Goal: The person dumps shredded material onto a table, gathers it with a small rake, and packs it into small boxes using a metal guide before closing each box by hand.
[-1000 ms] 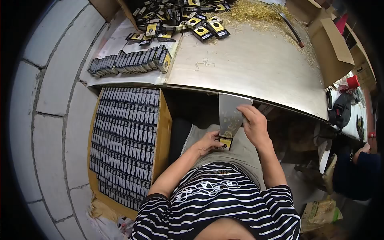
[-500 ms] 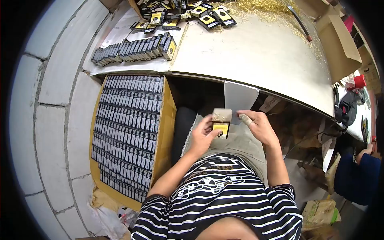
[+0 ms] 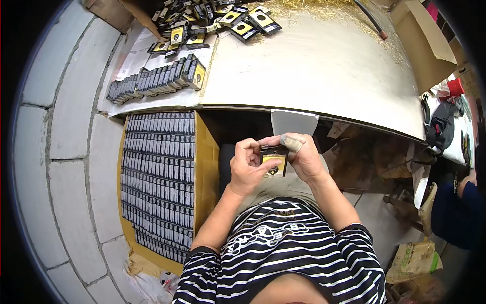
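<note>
Over my lap I hold a small black-and-yellow carton (image 3: 274,170) with a round dark spot on its front. My left hand (image 3: 247,166) grips its left side, the thumb lying across the yellow face. My right hand (image 3: 305,161) is closed at the upper right of the same carton, its thumb, wrapped in a pale covering, on the top edge. The fingers partly hide the top, which looks folded down. To my left, a large cardboard box (image 3: 206,152) holds rows of similar cartons (image 3: 158,172) packed tightly on edge.
On the worktable (image 3: 304,71) a line of upright cartons (image 3: 157,80) runs along the left. A loose pile of cartons (image 3: 197,23) lies behind it, with gold shredded strands (image 3: 324,12) farther right. An open cardboard box (image 3: 422,45) stands right. Another person's dark sleeve (image 3: 455,213) shows at far right.
My right hand has moved left onto the carton's top. The carton's raised pale flap is no longer standing up. The view has shifted slightly.
</note>
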Demonstrator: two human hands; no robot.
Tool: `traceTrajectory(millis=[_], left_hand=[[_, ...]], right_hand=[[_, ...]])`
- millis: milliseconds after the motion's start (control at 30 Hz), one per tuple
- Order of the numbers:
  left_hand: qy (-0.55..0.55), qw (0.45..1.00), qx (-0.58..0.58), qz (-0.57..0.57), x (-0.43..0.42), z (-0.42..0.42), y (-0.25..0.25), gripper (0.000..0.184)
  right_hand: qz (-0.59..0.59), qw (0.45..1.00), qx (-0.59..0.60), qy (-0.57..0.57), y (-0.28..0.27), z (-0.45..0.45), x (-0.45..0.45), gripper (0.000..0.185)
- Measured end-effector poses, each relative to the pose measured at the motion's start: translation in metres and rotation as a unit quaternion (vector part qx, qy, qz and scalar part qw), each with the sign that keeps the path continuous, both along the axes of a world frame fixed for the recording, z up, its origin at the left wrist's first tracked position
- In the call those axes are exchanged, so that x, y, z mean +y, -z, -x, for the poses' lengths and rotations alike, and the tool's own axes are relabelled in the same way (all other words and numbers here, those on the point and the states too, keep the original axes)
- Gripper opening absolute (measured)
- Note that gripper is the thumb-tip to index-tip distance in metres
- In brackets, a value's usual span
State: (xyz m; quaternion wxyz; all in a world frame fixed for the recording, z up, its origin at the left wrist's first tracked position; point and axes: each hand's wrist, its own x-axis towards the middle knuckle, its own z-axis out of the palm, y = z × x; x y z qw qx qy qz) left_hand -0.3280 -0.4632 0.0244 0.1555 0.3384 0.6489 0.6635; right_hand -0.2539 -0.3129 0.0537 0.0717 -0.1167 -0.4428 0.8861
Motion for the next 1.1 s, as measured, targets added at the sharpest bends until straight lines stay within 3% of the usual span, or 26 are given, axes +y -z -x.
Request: traceTrajectory(millis=[33, 67, 200, 300, 433, 500, 667, 767, 800, 833, 900, 967, 1033, 1100], left_hand=[[0.001, 1.000, -0.019, -0.018, 0.002, 0.001, -0.004, 0.053], [-0.002, 1.000, -0.023, 0.000, 0.001, 0.001, -0.007, 0.055], [-0.010, 0.999, -0.029, 0.028, -0.001, 0.002, -0.011, 0.062], [-0.013, 0.999, 0.012, 0.029, 0.003, 0.002, -0.018, 0.069], [-0.013, 0.997, 0.061, 0.033, 0.010, 0.000, -0.031, 0.071], [-0.018, 0.998, 0.052, 0.035, 0.011, 0.000, -0.036, 0.072], [-0.014, 0.997, -0.075, -0.003, 0.011, 0.008, -0.041, 0.057], [-0.032, 0.995, -0.092, -0.017, 0.010, 0.010, -0.035, 0.054], [-0.054, 0.992, -0.105, -0.034, 0.014, 0.004, -0.039, 0.045], [-0.086, 0.993, -0.078, -0.029, 0.016, -0.001, -0.044, 0.030], [-0.085, 0.994, 0.040, -0.055, 0.018, 0.011, -0.049, 0.019], [-0.136, 0.965, 0.223, 0.002, 0.018, 0.045, -0.072, 0.015], [-0.185, 0.888, 0.363, 0.214, 0.012, 0.098, -0.107, 0.022], [-0.224, 0.784, 0.428, 0.390, 0.030, 0.155, -0.146, 0.033]], right_hand=[[0.011, 1.000, 0.000, -0.001, 0.001, -0.001, 0.000, 0.024], [-0.109, 0.994, 0.004, 0.019, 0.003, -0.002, -0.002, 0.021], [-0.207, 0.976, 0.022, 0.064, -0.001, -0.005, -0.010, 0.017], [-0.242, 0.968, -0.055, 0.037, -0.006, -0.004, 0.000, 0.016], [-0.120, 0.990, -0.066, 0.037, -0.005, -0.003, 0.014, 0.014], [-0.187, 0.981, -0.041, 0.003, -0.014, -0.002, 0.020, 0.016], [-0.211, 0.976, -0.016, -0.051, -0.022, -0.003, 0.022, 0.023], [-0.311, 0.950, 0.021, 0.034, -0.017, -0.008, 0.000, 0.024], [-0.325, 0.943, 0.037, 0.056, -0.022, -0.007, -0.005, 0.025], [-0.309, 0.948, 0.022, 0.075, -0.022, -0.009, -0.011, 0.025], [-0.291, 0.949, 0.080, 0.088, -0.022, -0.005, -0.013, 0.029], [-0.193, 0.977, 0.011, 0.086, -0.046, 0.006, -0.015, 0.034], [-0.338, 0.940, 0.002, 0.036, -0.044, 0.014, 0.023, 0.035], [-0.476, 0.875, -0.040, 0.084, -0.061, 0.029, 0.090, 0.032]])
